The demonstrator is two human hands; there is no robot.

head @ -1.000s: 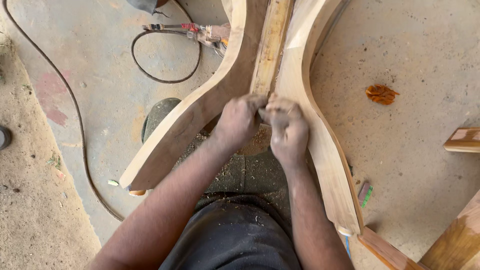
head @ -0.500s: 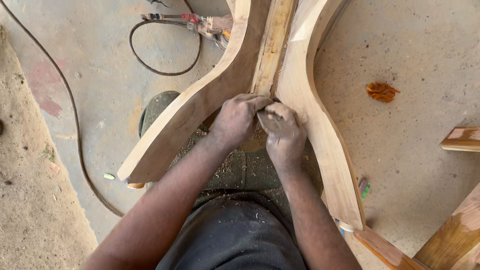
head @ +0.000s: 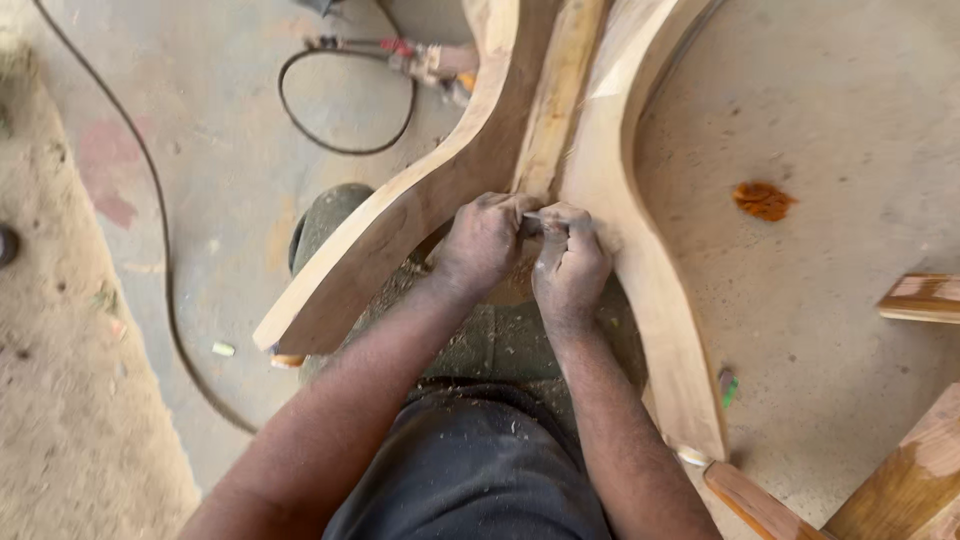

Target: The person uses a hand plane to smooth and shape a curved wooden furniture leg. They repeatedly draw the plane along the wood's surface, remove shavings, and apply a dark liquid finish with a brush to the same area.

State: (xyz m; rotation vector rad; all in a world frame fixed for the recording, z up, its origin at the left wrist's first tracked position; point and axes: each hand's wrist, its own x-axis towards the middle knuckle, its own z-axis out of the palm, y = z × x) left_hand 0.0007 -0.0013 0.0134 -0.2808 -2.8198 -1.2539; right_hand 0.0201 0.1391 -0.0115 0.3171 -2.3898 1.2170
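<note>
- Two bare hands meet at the middle of the head view, seen from above; both forearms rise from the bottom edge, dusted with sawdust
- left hand (head: 485,240) is curled into a loose fist, knuckles up, resting on the wood where the curved pieces join; its fingers are bent tight, and what they grip is hidden under them
- right hand (head: 570,262) sits just beside it, touching it; its fingers are closed round a thin dark tool (head: 545,221), only a short strip of which shows between the two hands
- left leg (head: 400,235), a pale curved plank, sweeps from the upper middle down to the left; its blunt end lies near the floor at the left of the person's lap
- right leg (head: 655,290), a matching curve, bends down to the right; its end lies near a small green scrap (head: 729,389)
- centre strip (head: 560,95), narrow and rougher, runs between the two legs up to the top edge
- black cable (head: 340,105) loops on the grey floor (head: 830,330) at upper left, joined to a red-handled tool (head: 415,55)
- orange scrap (head: 762,200) lies on the floor at right, well apart from the hands
- wood shavings cover the person's dark lap (head: 480,470); brown timber ends (head: 920,297) show at the right edge
</note>
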